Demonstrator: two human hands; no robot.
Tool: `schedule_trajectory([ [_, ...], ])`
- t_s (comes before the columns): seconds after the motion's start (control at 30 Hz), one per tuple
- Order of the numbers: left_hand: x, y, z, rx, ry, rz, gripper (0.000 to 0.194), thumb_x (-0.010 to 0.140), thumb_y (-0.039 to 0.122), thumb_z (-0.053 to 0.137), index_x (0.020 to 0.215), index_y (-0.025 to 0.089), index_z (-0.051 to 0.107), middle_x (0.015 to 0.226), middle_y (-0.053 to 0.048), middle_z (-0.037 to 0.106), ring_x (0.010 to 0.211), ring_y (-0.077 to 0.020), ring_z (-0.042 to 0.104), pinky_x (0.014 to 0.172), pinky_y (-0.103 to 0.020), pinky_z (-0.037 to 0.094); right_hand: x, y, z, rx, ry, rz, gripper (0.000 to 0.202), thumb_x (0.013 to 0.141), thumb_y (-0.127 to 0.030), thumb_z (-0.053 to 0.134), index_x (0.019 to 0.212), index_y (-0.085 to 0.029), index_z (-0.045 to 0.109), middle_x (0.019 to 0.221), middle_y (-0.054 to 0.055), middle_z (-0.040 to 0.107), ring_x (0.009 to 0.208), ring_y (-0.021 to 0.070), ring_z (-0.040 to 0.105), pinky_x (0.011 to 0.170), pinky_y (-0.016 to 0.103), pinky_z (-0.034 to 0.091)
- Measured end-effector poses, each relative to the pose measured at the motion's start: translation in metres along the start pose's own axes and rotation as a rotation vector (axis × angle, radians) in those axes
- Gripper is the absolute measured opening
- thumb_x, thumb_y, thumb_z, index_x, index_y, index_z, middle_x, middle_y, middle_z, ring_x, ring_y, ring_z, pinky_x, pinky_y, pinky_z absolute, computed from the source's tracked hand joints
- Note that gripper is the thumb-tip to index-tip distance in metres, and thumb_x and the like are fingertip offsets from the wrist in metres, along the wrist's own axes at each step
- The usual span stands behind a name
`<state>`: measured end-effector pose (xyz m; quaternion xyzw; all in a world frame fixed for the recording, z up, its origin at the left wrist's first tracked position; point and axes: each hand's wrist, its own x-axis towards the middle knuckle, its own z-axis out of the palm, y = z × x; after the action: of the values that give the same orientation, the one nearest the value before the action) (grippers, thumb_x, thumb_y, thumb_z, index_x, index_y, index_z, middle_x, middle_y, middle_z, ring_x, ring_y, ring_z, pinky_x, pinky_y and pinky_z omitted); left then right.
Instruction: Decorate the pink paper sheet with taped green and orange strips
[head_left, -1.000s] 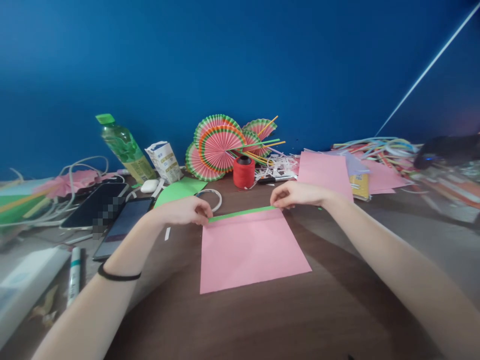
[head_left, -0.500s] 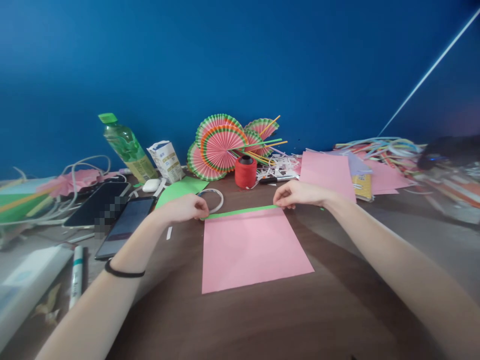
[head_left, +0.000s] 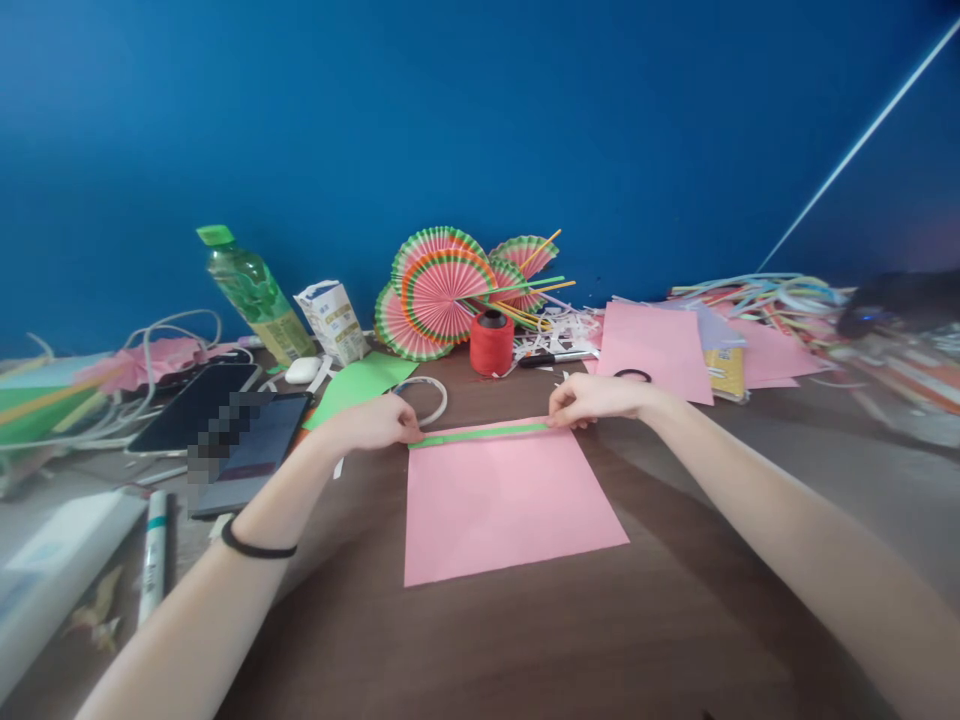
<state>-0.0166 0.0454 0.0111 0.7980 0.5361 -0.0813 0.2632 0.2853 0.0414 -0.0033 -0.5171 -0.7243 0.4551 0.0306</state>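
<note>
the thin green paper strip [head_left: 484, 434] has slid lower on the flat pink paper [head_left: 514, 510], near twelve o'clock, so maybe their edges match less. the left hand [head_left: 379, 422] and right hand [head_left: 591, 400] pinch its ends, fingers closed.

Soft, fairly dim light fell, and the blue wall [head_left: 450, 120] grew darker toward the right! Soft-edged shadows lay on the table [head_left: 525, 640] beside the pink sheet [head_left: 502, 510]; the paper fans [head_left: 450, 295] looked crisp enough, but the white box [head_left: 60, 570], left, was smeared, and blocky pixels masked part of the phone [head_left: 262, 455].
</note>
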Motion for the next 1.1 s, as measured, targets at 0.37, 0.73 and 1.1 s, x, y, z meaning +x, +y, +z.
schedule_trajectory([
  [0.37, 0.002, -0.002, 0.003, 0.031, 0.062, -0.038, 0.025, 0.064, 0.039, 0.05, 0.061, 0.016, 0.059, 0.055, 0.001, 0.051, 0.053, -0.0121, 0.043, 0.051, -0.024, 0.028, 0.005, 0.004, 0.003, -0.153, 0.112, -0.065, 0.037, 0.067, -0.052, 0.055, 0.058, -0.017, 0.051, 0.051, -0.004, 0.039, 0.049, 0.0079, 0.034, 0.047, 0.023, 0.022],
  [0.73, 0.004, -0.003, 0.009, 0.064, 0.134, -0.092, 0.023, 0.064, 0.038, 0.051, 0.061, 0.018, 0.06, 0.054, 0.001, 0.053, 0.052, -0.0122, 0.045, 0.051, -0.024, 0.029, 0.009, 0.005, 0.007, -0.227, 0.111, -0.016, 0.035, 0.067, -0.052, 0.055, 0.061, -0.017, 0.054, 0.053, -0.003, 0.046, 0.051, 0.0095, 0.041, 0.045, 0.022, 0.025],
  [1.1, 0.004, 0.002, 0.008, 0.051, 0.141, -0.116, 0.019, 0.062, 0.035, 0.052, 0.058, 0.018, 0.059, 0.053, 0.001, 0.051, 0.052, -0.0123, 0.045, 0.05, -0.024, 0.029, 0.013, 0.007, 0.009, -0.192, 0.127, -0.011, 0.033, 0.066, -0.049, 0.056, 0.059, -0.017, 0.054, 0.051, -0.003, 0.047, 0.046, 0.0088, 0.042, 0.043, 0.022, 0.027],
])
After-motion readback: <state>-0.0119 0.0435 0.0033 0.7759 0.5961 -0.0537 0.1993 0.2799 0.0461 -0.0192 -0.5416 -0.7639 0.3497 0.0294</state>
